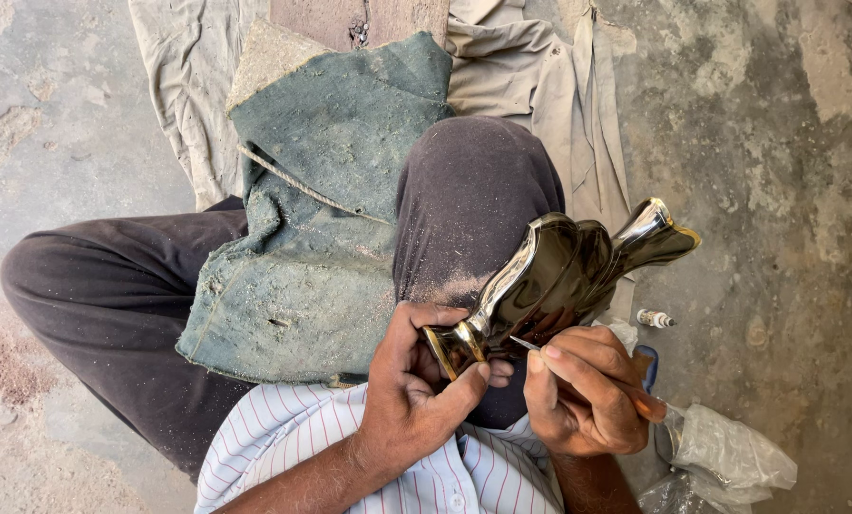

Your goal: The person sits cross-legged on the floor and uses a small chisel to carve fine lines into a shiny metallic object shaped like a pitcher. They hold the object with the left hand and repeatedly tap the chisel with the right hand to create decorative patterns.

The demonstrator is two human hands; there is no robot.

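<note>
My left hand pinches the narrow end of the shiny metal vase lying across my knee. My right hand pinches a thin pointed tool against it; the handle is mostly hidden by fingers, and the plastic bag is cut off.

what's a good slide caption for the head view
Seated on the floor, left hand steadies a shiny metal vase on the knee while right hand presses a pointed tool to it.
</note>
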